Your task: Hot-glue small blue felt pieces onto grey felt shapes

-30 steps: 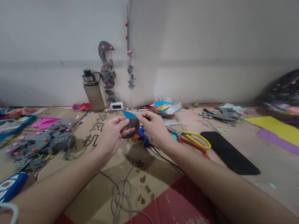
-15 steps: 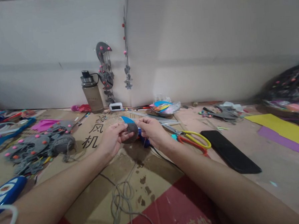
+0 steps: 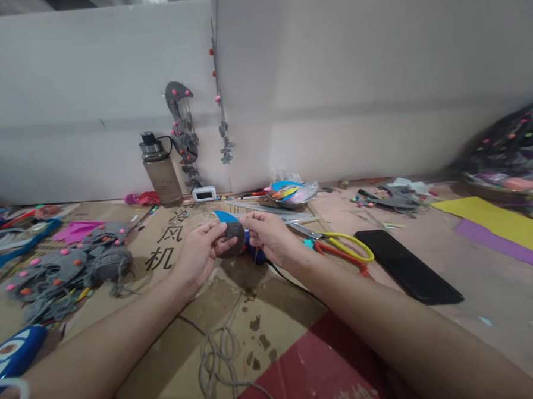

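My left hand (image 3: 205, 245) is closed on a rounded dark grey felt piece (image 3: 233, 240), with its thumb on top and fingers along the near side. A pointed blue felt piece (image 3: 225, 216) sticks up past the thumb, at the grey felt's far edge. My right hand (image 3: 268, 232) is pinched at the right edge of the felt; what its fingertips hold is too small to make out. Partly hidden behind my hands is a dark blue tool (image 3: 255, 253) with a black cord. Grey yarn (image 3: 219, 360) lies in loose loops on the cardboard below.
Yellow-and-orange-handled scissors (image 3: 340, 244) and a black phone (image 3: 408, 266) lie right. Grey felt pieces with pompoms (image 3: 68, 266) and a yarn ball (image 3: 113, 262) are left. A bottle (image 3: 161, 172), a small white clock (image 3: 204, 194) and a dish of scraps (image 3: 293, 193) stand by the wall.
The view has tilted and shifted slightly, so the wall items sit a little lower and further left. Both hands keep nearly the same hold on the felt.
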Demonstrator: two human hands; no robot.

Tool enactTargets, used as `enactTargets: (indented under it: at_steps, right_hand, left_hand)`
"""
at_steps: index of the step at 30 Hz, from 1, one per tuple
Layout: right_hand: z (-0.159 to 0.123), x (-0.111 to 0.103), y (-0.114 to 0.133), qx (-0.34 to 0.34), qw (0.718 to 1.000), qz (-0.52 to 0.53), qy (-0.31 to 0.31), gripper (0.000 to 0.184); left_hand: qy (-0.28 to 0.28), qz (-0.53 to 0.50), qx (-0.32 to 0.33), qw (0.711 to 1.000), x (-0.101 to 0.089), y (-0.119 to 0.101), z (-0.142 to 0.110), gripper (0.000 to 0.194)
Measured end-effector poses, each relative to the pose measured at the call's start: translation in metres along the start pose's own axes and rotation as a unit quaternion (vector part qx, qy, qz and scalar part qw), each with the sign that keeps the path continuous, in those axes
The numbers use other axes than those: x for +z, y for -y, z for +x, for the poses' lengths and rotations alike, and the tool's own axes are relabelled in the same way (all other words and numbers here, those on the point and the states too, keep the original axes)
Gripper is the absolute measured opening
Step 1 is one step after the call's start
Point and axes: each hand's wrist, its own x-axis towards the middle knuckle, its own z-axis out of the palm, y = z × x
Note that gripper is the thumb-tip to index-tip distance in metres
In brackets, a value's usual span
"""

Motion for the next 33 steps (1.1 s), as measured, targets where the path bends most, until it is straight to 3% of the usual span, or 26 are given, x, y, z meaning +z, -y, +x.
enactTargets:
  at_steps: [14, 21, 27, 33]
  right_hand:
    - [-0.004, 0.002, 0.005, 0.015, 0.993, 0.082, 0.080, 0.030]
    - [-0.007, 0.006, 0.001, -0.054, 0.990, 0.091, 0.092, 0.025]
    - [-0.004, 0.005, -0.005, -0.121, 0.989, -0.017, 0.081, 0.026]
    - [-0.005, 0.003, -0.003, -0.160, 0.985, -0.037, 0.062, 0.033]
  left_hand:
    - [0.000, -0.031, -0.032, 0.999, -0.001, -0.011, 0.004, 0.004]
    - [-0.012, -0.069, -0.028, 0.997, -0.002, -0.018, 0.005, 0.006]
    - [-0.006, -0.068, -0.027, 0.997, -0.002, -0.022, 0.005, 0.006]
    - [-0.005, -0.067, -0.027, 0.997, 0.002, -0.022, 0.002, 0.008]
